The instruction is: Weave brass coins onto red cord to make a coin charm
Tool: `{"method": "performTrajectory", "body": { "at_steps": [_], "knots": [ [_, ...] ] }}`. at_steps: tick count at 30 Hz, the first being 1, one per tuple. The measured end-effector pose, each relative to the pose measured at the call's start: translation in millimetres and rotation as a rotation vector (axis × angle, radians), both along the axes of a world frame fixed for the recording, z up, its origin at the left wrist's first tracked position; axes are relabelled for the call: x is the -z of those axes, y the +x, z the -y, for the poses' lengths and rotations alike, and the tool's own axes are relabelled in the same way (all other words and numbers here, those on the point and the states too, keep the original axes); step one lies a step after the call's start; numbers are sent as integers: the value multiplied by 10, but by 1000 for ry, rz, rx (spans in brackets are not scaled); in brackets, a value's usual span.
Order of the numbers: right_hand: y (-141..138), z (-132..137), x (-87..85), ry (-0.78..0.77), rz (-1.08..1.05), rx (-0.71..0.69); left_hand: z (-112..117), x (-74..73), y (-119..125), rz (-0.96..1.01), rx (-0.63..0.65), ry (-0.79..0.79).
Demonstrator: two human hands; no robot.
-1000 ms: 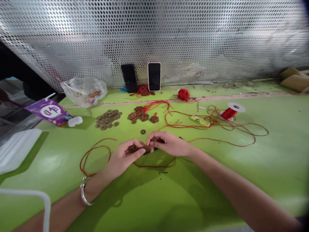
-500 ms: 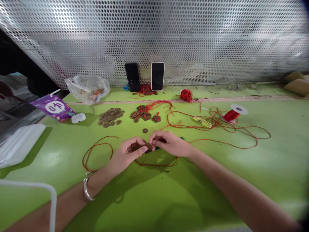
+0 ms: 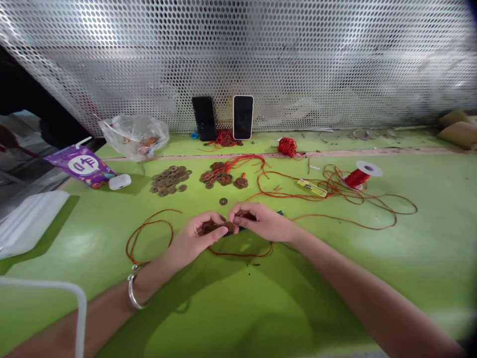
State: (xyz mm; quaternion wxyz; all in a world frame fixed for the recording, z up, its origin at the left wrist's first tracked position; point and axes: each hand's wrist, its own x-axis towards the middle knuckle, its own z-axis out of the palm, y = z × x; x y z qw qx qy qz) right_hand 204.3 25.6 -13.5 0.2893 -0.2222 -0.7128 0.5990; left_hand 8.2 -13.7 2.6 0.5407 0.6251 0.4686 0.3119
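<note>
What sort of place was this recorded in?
Probably a small handicraft workshop, or at least a makeshift craft bench: a pile of holed coins and a spool of red cord sit on a green tabletop, backed by a perforated panel.

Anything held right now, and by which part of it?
Left hand holds at least one coin, thumb over its near side. Right hand is at the coin's right end; what it grips, if anything, can't be told.
</note>
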Motion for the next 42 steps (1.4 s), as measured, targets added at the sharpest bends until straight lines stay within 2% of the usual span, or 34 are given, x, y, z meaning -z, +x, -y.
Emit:
{"method": "performTrajectory", "body": {
  "at_steps": [6, 14, 17, 29, 35, 39, 42],
  "knots": [
    [13, 10, -45, -9, 62, 23, 5, 2, 3, -8, -14, 5],
    [8, -7, -59, 131, 191, 166, 9, 11, 6, -17, -17, 2],
    [1, -6, -64, 180, 222, 177, 14, -5, 12, -20, -22, -3],
    [10, -7, -49, 150, 142, 117, 4, -9, 12, -40, -12, 37],
    [-22, 44, -95, 178, 151, 168, -1, 3, 9, -79, -47, 33],
    [-29, 85, -102, 226, 134, 200, 10, -20, 18, -93, -69, 28],
    [-30, 101, -88, 333, 120, 178, 18, -28, 17, -94, -81, 27]
  ]
}}
